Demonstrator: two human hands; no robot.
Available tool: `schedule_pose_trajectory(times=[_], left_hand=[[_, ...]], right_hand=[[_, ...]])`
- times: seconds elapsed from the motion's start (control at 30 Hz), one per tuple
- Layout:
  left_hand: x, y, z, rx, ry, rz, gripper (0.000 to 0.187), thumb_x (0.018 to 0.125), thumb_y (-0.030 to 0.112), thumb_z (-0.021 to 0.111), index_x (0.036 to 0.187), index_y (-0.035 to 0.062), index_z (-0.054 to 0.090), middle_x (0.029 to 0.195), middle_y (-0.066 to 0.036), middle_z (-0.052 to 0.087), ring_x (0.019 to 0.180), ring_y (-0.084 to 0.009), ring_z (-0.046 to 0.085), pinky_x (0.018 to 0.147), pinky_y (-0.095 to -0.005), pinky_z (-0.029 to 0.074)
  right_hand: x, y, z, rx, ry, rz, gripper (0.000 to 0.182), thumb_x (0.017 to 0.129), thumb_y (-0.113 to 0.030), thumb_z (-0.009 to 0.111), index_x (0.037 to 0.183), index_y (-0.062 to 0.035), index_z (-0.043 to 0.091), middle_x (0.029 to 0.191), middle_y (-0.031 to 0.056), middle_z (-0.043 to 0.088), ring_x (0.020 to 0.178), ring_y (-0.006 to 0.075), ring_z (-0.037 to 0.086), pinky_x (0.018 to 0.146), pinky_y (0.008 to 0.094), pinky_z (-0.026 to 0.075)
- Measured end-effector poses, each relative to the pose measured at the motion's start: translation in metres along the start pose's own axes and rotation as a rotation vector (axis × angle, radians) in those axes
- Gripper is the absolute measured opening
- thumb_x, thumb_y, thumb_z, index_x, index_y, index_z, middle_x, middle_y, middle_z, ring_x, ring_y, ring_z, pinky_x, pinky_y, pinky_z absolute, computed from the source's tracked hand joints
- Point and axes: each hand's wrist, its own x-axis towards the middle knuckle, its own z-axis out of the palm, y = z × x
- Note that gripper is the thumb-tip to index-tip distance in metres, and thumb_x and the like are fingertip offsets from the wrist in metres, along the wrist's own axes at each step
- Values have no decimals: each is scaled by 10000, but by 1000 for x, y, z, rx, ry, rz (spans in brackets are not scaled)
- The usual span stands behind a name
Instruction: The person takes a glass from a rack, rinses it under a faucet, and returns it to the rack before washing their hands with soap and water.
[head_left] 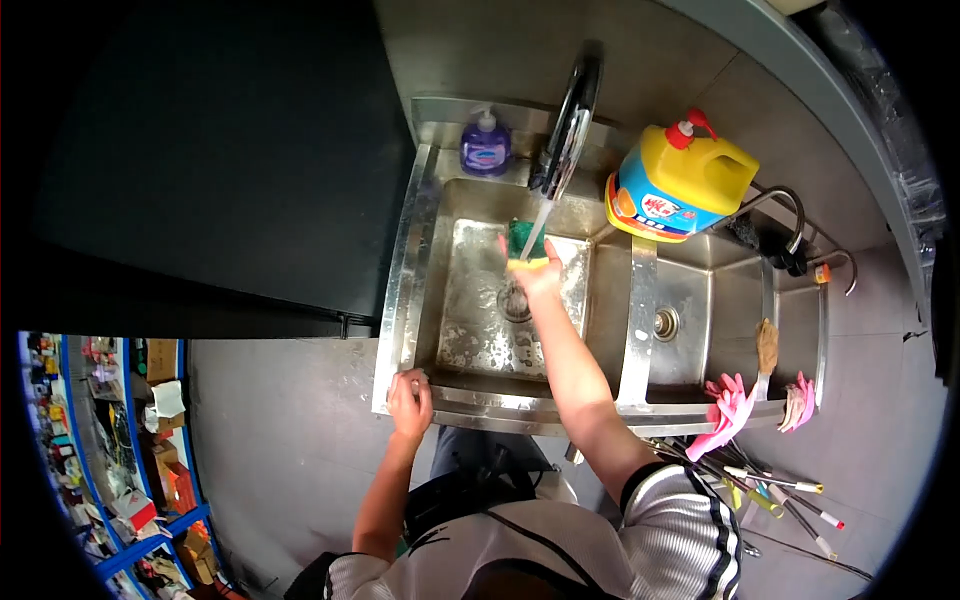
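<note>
In the left basin of the steel sink [400, 330], my right hand [541, 276] grips a green-and-yellow sponge [522, 238]. A stream of water from the black-and-chrome faucet [566, 145] falls onto the sponge. The scouring side is green, and a yellow strip shows near my palm. My left hand [409, 402] is at the sink's front left corner, its fingers curled over the metal edge. Below my right hand lies the basin's drain [515, 303], partly hidden by my arm. Wet patches and whitish suds cover the basin floor.
A purple soap bottle [485, 147] and a large yellow detergent jug [680, 185] stand on the sink. Pink gloves [728, 415] and a brown glove [767, 347] hang at the right basins. Several poles [790, 490] lie below right. Blue-framed shelves [130, 440] stand left.
</note>
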Motion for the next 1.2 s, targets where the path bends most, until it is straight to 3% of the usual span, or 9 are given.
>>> schedule_pose_trajectory(times=[0.33, 0.6, 0.63, 0.73, 0.77, 0.87, 0.9, 1.03, 1.2], left_hand=[[1, -6, -2, -33, 17, -84, 69, 778, 20, 516, 838, -13, 513, 779, -156, 549, 708, -309, 537, 654, -352, 433], [0, -14, -4, -23, -28, -72, 79, 777, 27, 524, 848, -8, 517, 766, -152, 553, 669, -301, 534, 618, -358, 433], [-1, -15, -4, -17, -35, -60, 82, 776, 27, 527, 850, -6, 518, 762, -150, 554, 664, -298, 534, 612, -358, 433], [-5, -23, 0, -33, -44, -56, 96, 770, 27, 538, 859, -4, 523, 740, -142, 552, 633, -291, 532, 587, -352, 434], [-4, -20, -1, -22, -41, -54, 101, 768, 27, 541, 863, -4, 525, 732, -140, 551, 624, -289, 531, 579, -350, 433], [-3, -15, -3, -1, -45, -51, 113, 763, 29, 549, 870, -2, 531, 705, -131, 546, 600, -283, 528, 559, -344, 433], [-4, -16, -2, 1, -52, -51, 115, 762, 31, 551, 871, -1, 533, 694, -127, 543, 594, -280, 528, 553, -343, 433], [-7, -17, 2, 1, -70, -13, 119, 757, 38, 557, 872, 8, 545, 654, -114, 532, 580, -270, 528, 536, -345, 433], [-2, -11, 1, 18, -107, 11, 124, 751, 37, 556, 872, 14, 548, 644, -108, 527, 576, -270, 526, 526, -344, 436]], right_hand=[[2, -9, -10, 255, 36, -11, 465, 820, -362, 290, 1100, -35, 467, 1146, 174, 473, 1052, 369, 439, 897, 541, 346], [28, 1, -27, -417, 80, 182, 361, 811, -364, 355, 876, -75, 562, 823, 94, 593, 701, 251, 542, 588, 400, 452], [25, 4, -33, -581, 68, 94, 275, 791, -318, 457, 835, -79, 586, 699, 67, 590, 570, 215, 523, 521, 348, 438], [28, 2, -57, -1541, 140, -332, 210, 754, -237, 557, 837, -49, 594, 631, 58, 576, 533, 221, 529, 494, 347, 434], [12, -2, -44, -1847, 110, -236, 319, 696, -165, 637, 950, 6, 548, 766, 124, 584, 707, 275, 569, 619, 378, 461], [-21, 0, -35, -2245, -261, -957, 506, 678, -181, 657, 1077, 44, 442, 963, 201, 531, 936, 328, 517, 792, 399, 428], [-21, -5, -33, -2272, -303, -840, 703, 637, -147, 688, 1196, 46, 308, 1132, 244, 411, 1073, 366, 412, 910, 397, 355], [-22, -14, -26, -2189, -605, -980, 850, 586, -83, 721, 1260, 21, 212, 1234, 231, 314, 1133, 394, 357, 945, 395, 351], [-29, -13, -17, -2209, -615, -1158, 817, 598, -95, 728, 1248, 11, 244, 1231, 242, 319, 1130, 399, 359, 943, 401, 357]])
